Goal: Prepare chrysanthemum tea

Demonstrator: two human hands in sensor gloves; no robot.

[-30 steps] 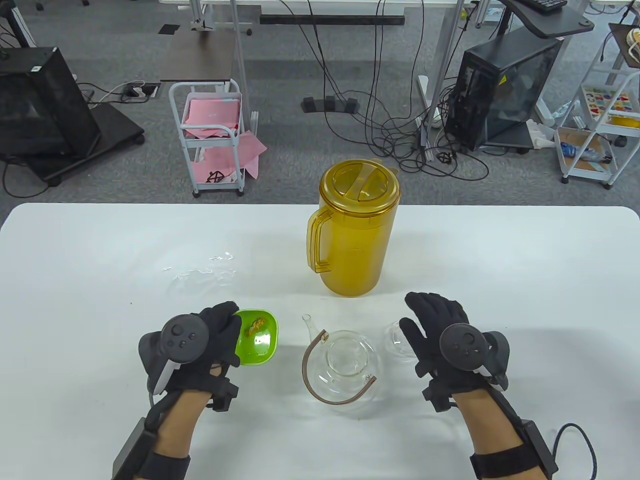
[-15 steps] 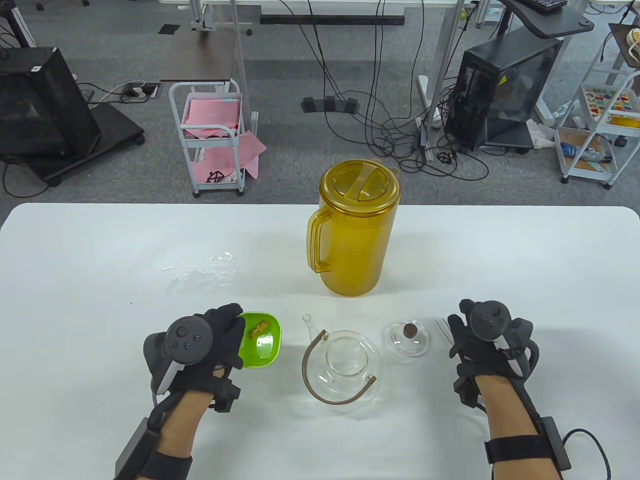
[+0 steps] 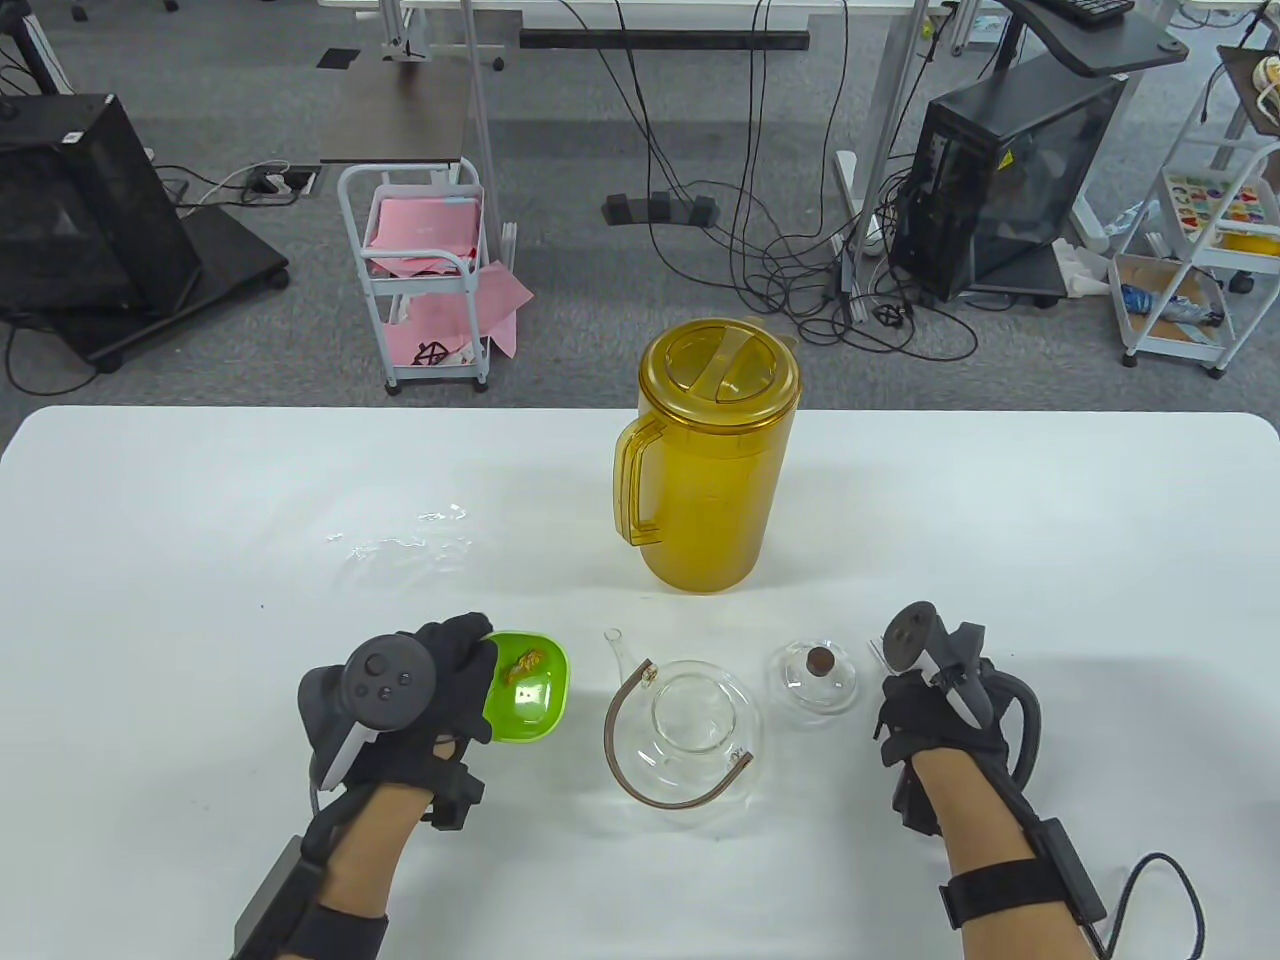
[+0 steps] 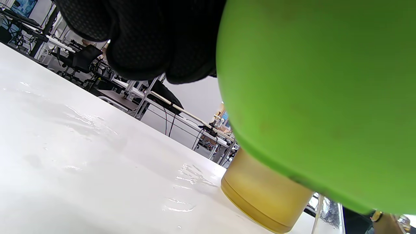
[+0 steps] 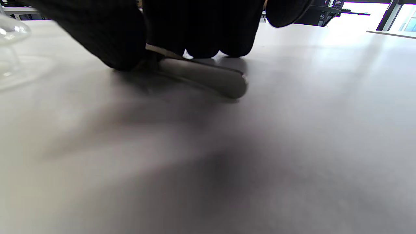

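Observation:
My left hand (image 3: 455, 665) grips the left rim of a small green bowl (image 3: 535, 700) with a bit of dried chrysanthemum (image 3: 524, 664) in it. The left wrist view shows the bowl (image 4: 318, 97) held off the table. An open glass teapot (image 3: 690, 725) with a brown handle stands right of the bowl. Its glass lid (image 3: 815, 678) with a cork knob lies on the table beyond it. My right hand (image 3: 930, 700) is right of the lid, knuckles up. Its fingertips (image 5: 195, 35) pinch metal tweezers (image 5: 208, 79) lying flat on the table.
A tall amber pitcher (image 3: 710, 460) with its lid on stands behind the teapot, handle to the left. A patch of spilled water (image 3: 400, 545) lies on the white table (image 3: 1050, 520) behind my left hand. Carts, cables and computer cases are on the floor past the far edge.
My right hand left the glass lid, moved right and came down onto the tweezers. My left hand shifted the green bowl slightly to the right.

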